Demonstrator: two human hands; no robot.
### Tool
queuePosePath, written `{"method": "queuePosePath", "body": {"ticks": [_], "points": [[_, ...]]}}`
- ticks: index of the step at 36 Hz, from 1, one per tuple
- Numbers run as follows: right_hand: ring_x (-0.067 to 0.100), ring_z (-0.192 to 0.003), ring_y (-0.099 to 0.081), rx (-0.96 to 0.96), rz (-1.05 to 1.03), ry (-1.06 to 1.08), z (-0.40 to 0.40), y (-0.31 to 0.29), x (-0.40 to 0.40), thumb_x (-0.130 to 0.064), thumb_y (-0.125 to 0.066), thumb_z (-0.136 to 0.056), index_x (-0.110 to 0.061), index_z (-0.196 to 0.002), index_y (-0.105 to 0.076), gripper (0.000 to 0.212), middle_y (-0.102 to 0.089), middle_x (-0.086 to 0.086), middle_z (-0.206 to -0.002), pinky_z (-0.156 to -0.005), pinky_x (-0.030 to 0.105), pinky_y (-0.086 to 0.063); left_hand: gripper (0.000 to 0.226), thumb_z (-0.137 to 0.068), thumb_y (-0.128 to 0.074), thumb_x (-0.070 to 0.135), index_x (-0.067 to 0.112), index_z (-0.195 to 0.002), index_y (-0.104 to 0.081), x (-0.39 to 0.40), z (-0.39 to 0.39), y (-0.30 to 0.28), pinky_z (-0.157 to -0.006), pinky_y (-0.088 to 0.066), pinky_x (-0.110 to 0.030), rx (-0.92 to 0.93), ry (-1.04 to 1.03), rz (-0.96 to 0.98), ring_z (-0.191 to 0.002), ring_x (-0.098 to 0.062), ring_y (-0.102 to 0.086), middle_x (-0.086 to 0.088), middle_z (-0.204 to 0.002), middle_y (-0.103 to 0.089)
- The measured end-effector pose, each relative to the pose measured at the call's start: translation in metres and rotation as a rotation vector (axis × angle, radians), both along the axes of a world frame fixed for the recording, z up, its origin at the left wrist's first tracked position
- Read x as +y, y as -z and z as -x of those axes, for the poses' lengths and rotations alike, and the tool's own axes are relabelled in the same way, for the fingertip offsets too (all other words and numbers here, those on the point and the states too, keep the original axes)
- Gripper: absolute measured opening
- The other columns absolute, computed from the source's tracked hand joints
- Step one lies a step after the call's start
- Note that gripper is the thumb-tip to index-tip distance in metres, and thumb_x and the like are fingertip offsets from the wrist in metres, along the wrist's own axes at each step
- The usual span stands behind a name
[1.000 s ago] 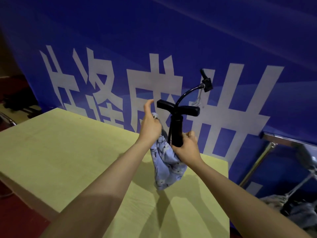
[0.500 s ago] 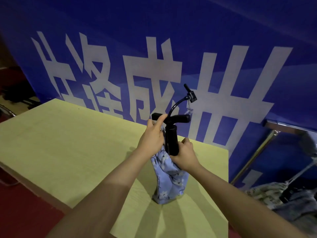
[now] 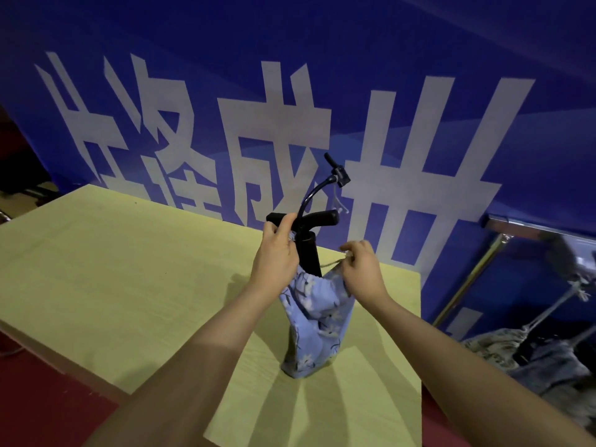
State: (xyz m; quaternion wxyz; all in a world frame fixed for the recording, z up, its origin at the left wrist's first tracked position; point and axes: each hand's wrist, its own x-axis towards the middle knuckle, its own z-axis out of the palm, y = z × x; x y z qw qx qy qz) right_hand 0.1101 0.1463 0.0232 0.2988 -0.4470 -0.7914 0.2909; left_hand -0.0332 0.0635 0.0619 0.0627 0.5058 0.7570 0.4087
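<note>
Blue floral drawstring bag [image 3: 317, 321] stands on the wood surface [image 3: 129, 269], right of centre, with the black hand pump [image 3: 309, 253] half inside it. The left hand [image 3: 277, 256] has its grip closed on the rim by the T-handle, and the right hand [image 3: 362, 269] pinches the cord. Bagging looks underway; next the mouth wants cinching round the barrel.

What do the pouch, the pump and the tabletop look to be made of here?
Pouch: thin woven cloth, matte, blue with pale flowers; it gathers and creases.
Pump: black, probably plastic, dull sheen on the handle; metal cannot be ruled out.
Tabletop: pale wood or wood-look laminate, faint grain lines.
</note>
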Motion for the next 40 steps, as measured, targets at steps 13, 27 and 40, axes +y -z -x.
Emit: {"method": "queuePosePath", "body": {"ticks": [13, 27, 40], "points": [[0.024, -0.075, -0.061, 0.211, -0.158, 0.12, -0.018, -0.042, 0.013, -0.017, -0.044, -0.1, -0.005, -0.106, -0.062, 0.023, -0.06, 0.011, -0.094, -0.072, 0.037, -0.052, 0.049, -0.094, -0.042, 0.01, 0.024, -0.141, -0.036, -0.002, -0.016, 0.0, -0.074, -0.045, -0.039, 0.152, -0.02, 0.005, -0.1, -0.029, -0.045, -0.01, -0.111, -0.046], [0.017, -0.086, -0.053, 0.175, -0.21, 0.17, -0.043, -0.072, 0.012, 0.001, -0.044, -0.089, -0.007, -0.102, -0.061, 0.023, -0.056, 0.002, -0.098, -0.067, 0.022, -0.04, 0.052, -0.087, -0.037, 0.068, 0.024, -0.116, -0.041, 0.013, -0.047, -0.028, -0.082, -0.05, -0.041, 0.056, -0.045, 0.073, -0.1, -0.032, -0.056, -0.012, -0.104, -0.058], [0.019, -0.057, -0.047, 0.552, 0.087, 0.165, -0.032, -0.108, 0.007, -0.008, -0.047, -0.092, -0.012, -0.082, -0.064, 0.02, -0.055, 0.002, -0.062, -0.058, 0.036, -0.045, 0.041, -0.079, -0.054, 0.058, 0.023, -0.092, -0.036, 0.028, -0.055, -0.047, -0.085, -0.045, -0.039, -0.32, 0.038, 0.173, -0.091, -0.03, -0.051, -0.009, -0.106, -0.046]]}}
